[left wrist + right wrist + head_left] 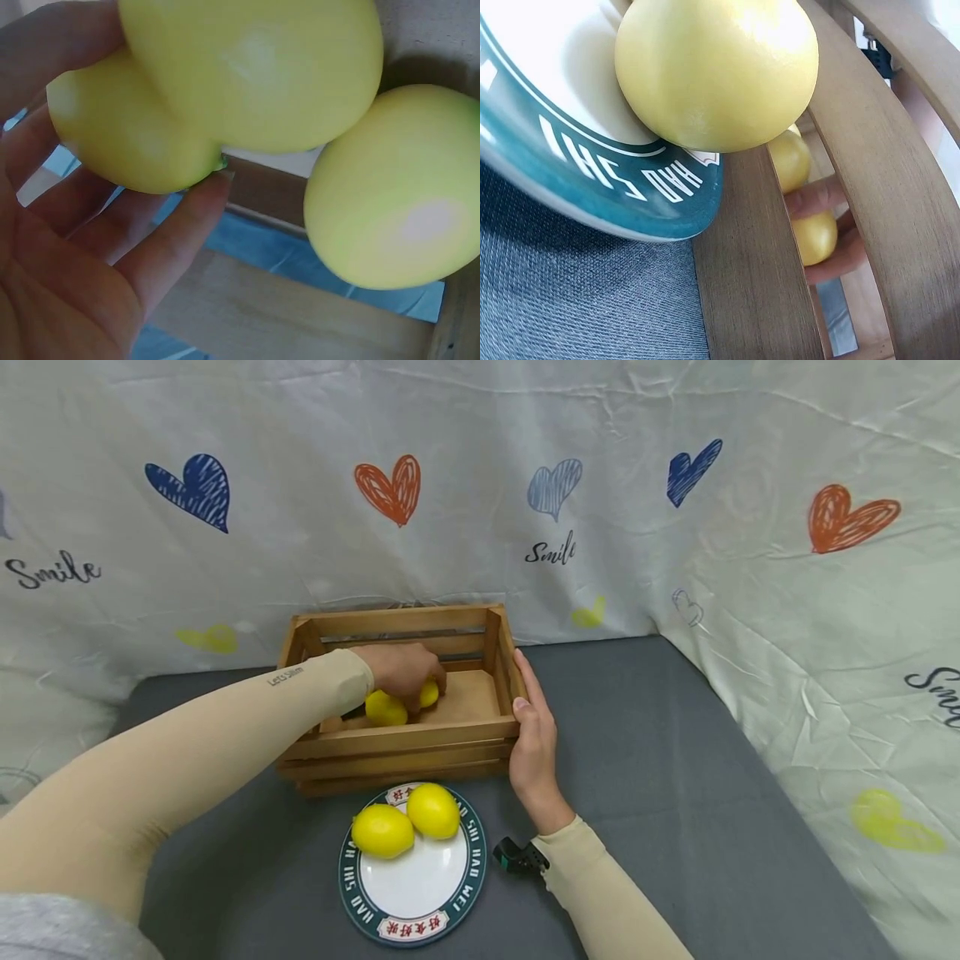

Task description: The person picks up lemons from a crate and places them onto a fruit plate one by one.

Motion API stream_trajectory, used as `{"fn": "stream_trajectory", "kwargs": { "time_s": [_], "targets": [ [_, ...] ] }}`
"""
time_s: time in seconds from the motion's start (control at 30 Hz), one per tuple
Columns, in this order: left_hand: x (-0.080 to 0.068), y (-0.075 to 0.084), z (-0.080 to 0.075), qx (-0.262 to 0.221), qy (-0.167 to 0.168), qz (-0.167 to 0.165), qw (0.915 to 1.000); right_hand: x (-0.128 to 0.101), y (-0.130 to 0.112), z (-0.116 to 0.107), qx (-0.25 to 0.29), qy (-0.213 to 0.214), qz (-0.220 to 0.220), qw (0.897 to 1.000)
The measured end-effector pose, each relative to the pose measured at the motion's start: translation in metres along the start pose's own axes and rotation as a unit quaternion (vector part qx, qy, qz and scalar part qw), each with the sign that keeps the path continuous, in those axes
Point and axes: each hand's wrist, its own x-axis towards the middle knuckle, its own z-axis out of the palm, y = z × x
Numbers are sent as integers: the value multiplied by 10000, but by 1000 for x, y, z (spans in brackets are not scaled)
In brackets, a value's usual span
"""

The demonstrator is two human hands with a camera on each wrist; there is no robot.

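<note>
the plate [420, 893] at 6 o'clock carries two lemons [405, 821]; at 12 o'clock, the left hand [401, 668] grasps lemons in the crate [405, 747] (right hand [534, 747] flat against its side, fingers straight).

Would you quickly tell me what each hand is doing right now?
Left hand: gripping a lemon inside the crate.
Right hand: open, flat against the crate's side.
</note>
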Motion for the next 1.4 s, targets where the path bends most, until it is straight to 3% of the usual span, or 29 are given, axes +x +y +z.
{"fn": "stream_trajectory", "kwargs": {
  "time_s": [0.47,1.13,1.4],
  "targets": [
    [-26,5,-19,145,420,237,9987,1,0,0,55,-62,8,10000],
    [-111,20,-18,120,897,-104,9958,-1,-3,2,84,-75,2,9999],
    [-153,31,-17,236,1274,-115,9915,-1,-3,3,85,-49,45,9999]
  ]
}}
